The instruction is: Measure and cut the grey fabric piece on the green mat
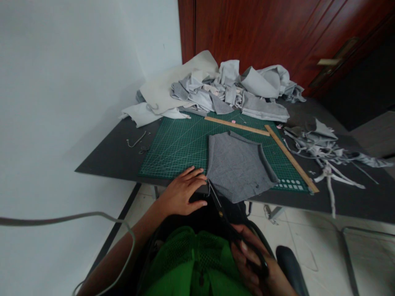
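A piece of grey fabric (237, 164) with curled edges lies on the green cutting mat (175, 139), its lower corner hanging past the table's front edge. My left hand (185, 191) rests at the mat's front edge with fingers stretched out, the fingertips at the fabric's left corner. In my right hand (251, 257) is a pair of scissors (221, 213) with black handles, held over my lap. The blades point up and away from me, with their tips at the fabric's left lower edge beside my left fingers.
Two wooden rulers (237, 125) (290, 158) lie on the mat. Crumpled grey and white fabric (228, 88) is heaped along the back. Thin scraps (327, 148) tangle on the right of the dark table (108, 154). A cable (92, 214) loops across my left arm.
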A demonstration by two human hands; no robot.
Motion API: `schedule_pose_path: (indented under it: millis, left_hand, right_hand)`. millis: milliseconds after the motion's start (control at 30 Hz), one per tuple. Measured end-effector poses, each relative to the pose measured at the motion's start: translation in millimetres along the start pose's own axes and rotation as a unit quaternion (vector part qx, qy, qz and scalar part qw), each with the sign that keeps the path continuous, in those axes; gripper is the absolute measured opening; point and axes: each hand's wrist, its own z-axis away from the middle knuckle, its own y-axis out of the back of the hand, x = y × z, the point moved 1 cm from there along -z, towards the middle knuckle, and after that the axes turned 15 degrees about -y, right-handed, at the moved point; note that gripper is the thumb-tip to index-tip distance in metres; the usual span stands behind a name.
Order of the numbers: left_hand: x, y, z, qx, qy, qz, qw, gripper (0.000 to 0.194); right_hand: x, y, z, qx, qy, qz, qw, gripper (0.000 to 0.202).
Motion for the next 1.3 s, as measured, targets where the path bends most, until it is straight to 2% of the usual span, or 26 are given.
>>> schedule_pose_path:
  millis: [200, 367, 533, 767, 900, 1000, 1133, 1300]
  left_hand:
    - [-1.4, -0.4, -2.0, -0.004, 0.03, 0.001, 1.0, 0.072]
    - [-0.6, 1.3, -5.8, 0.002, 0.058, 0.013, 0.998, 0.066]
    - [0.4, 0.6, -7.8, 0.01, 0.08, 0.023, 0.996, 0.068]
    - [-0.4, -1.4, -9.5, 0.026, 0.096, 0.022, 0.995, 0.058]
    - [-1.9, -0.6, -13.6, 0.041, 0.067, 0.019, 0.997, 0.041]
    - [-3.6, -0.2, -18.4, 0.035, 0.04, 0.015, 0.998, 0.034]
    - [-8.0, 2.1, -25.4, 0.032, 0.05, 0.007, 0.998, 0.031]
    - [-17.8, 5.6, -30.3, 0.021, 0.049, -0.003, 0.999, 0.024]
  right_hand:
    - [1.0, 2.9, 2.3, 0.024, -0.014, 0.018, 0.999, 0.055]
    - [0.2, 3.0, 2.6, 0.04, -0.017, 0.016, 0.999, 0.057]
    - [-0.4, 1.3, 2.6, 0.026, -0.019, 0.014, 0.999, 0.057]
    - [0.2, 4.5, 4.3, 0.047, -0.019, 0.027, 0.998, 0.059]
    - [-1.0, 6.0, 2.1, 0.043, -0.025, 0.031, 0.998, 0.06]
    - [-1.1, 5.8, 1.1, 0.044, -0.028, 0.027, 0.998, 0.062]
    - [-2.7, 1.4, 5.1, 0.06, -0.044, 0.017, 0.997, 0.065]
    - [-10.4, -1.5, 11.6, 0.068, -0.042, 0.018, 0.997, 0.06]
